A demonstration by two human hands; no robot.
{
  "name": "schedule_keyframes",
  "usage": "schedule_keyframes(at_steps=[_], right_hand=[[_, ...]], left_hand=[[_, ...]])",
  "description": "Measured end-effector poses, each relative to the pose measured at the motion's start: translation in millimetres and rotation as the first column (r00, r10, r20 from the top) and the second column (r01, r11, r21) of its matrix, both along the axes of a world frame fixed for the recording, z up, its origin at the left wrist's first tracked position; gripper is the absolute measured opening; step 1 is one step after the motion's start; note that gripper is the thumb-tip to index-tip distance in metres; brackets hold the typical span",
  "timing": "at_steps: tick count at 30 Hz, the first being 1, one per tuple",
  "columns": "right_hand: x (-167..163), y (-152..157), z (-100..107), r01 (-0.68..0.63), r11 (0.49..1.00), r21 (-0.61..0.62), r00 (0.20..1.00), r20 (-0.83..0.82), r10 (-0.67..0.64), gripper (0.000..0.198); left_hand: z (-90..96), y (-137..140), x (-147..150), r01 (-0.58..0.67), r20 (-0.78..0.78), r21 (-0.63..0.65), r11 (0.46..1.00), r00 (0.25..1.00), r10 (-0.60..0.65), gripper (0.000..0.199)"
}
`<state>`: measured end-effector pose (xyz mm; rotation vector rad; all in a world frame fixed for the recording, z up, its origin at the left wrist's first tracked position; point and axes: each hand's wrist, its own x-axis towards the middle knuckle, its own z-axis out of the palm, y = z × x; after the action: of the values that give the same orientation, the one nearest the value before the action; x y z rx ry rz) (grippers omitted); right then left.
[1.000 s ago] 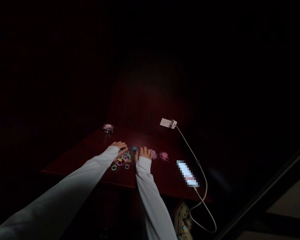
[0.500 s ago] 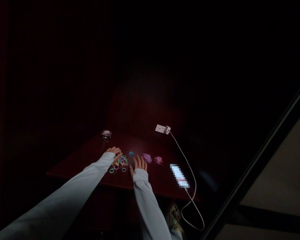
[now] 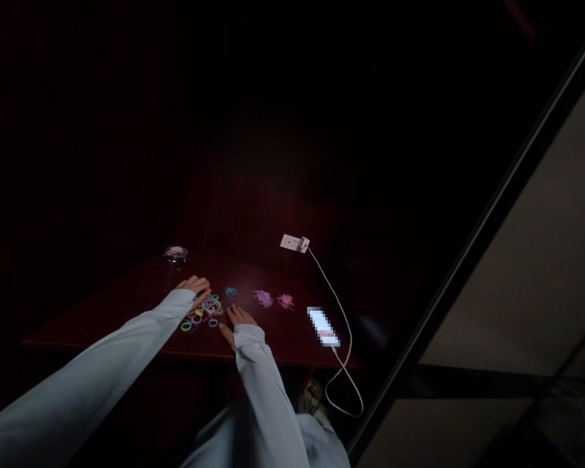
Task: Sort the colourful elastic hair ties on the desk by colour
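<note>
On the dark red table lies a loose heap of coloured hair ties [image 3: 209, 307], with green, purple, yellow and pale bands among them. My left hand [image 3: 194, 287] rests at the heap's far left edge, its fingers bent but apart from the thumb; I make out nothing held in it. Just right of the heap, my right hand [image 3: 238, 318] lies low over the table with fingers and thumb spread. Beyond it sit a small blue bunch [image 3: 231, 292], a purple pile [image 3: 262, 298] and a pink pile [image 3: 285, 301] of thin bands.
A round clear container [image 3: 175, 253] stands at the table's far left. A white power strip [image 3: 294, 243] with a charger lies at the back. Its white cable [image 3: 338, 296] runs to a lit phone [image 3: 323, 326] on the right. The table edge [image 3: 199, 355] is close to me.
The view has shifted, so everything appears further left. My right hand has drawn back from the purple pile toward the near edge. My left hand stays by the heap.
</note>
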<state>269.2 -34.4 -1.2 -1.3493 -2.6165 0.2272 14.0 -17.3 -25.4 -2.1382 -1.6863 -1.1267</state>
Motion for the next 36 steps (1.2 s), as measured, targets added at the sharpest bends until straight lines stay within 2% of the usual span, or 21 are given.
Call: schedule_keyframes(at_steps=[7,10,14,17,19,22,25,28,32,36], right_hand=[[2,9,-4,-0.016,0.996,-0.088,1.0,0.01,0.017,0.076],[1,7,-4,0.005,0.996,-0.086,1.0,-0.025,-0.007,0.076],[-4,7,-8,0.065,0.998,0.004,0.988,-0.138,-0.064,0.058],[-14,18,-13,0.126,0.991,0.05,0.956,-0.274,-0.108,0.046],[-22,30,-18,0.182,0.981,0.062,0.88,-0.456,-0.134,0.041],[-33,50,-26,0.22,0.974,-0.052,0.684,-0.703,-0.192,0.038],[-44,61,-30,0.188,0.976,-0.107,0.598,-0.776,-0.2,0.045],[-59,61,-29,0.185,0.976,-0.116,0.642,-0.738,-0.21,0.048],[-81,49,-27,0.212,0.976,-0.053,0.759,-0.62,-0.198,0.033],[-90,40,-26,0.241,0.97,-0.026,0.8,-0.56,-0.214,0.035]], left_hand=[[10.7,-17,6,-0.042,-0.021,0.022,0.999,0.999,0.042,0.036],[13.1,-19,7,-0.044,-0.002,0.026,0.999,0.999,0.044,0.035],[13.1,-20,6,-0.019,0.004,0.03,0.999,1.0,0.019,0.034],[10.5,-18,5,0.029,-0.022,0.026,0.999,0.999,-0.028,0.035],[8.1,-16,5,0.077,-0.063,0.026,0.997,0.995,-0.076,0.034],[4.4,-12,4,0.113,-0.12,0.05,0.992,0.987,-0.106,0.035],[1.4,-8,3,0.128,-0.122,0.081,0.988,0.986,-0.118,0.032],[-1.6,-5,1,0.134,-0.129,0.081,0.988,0.984,-0.123,0.031],[-7.3,3,-3,0.15,-0.11,0.089,0.985,0.984,-0.14,0.028],[-12.5,16,-9,0.161,-0.113,0.039,0.986,0.981,-0.156,0.027]])
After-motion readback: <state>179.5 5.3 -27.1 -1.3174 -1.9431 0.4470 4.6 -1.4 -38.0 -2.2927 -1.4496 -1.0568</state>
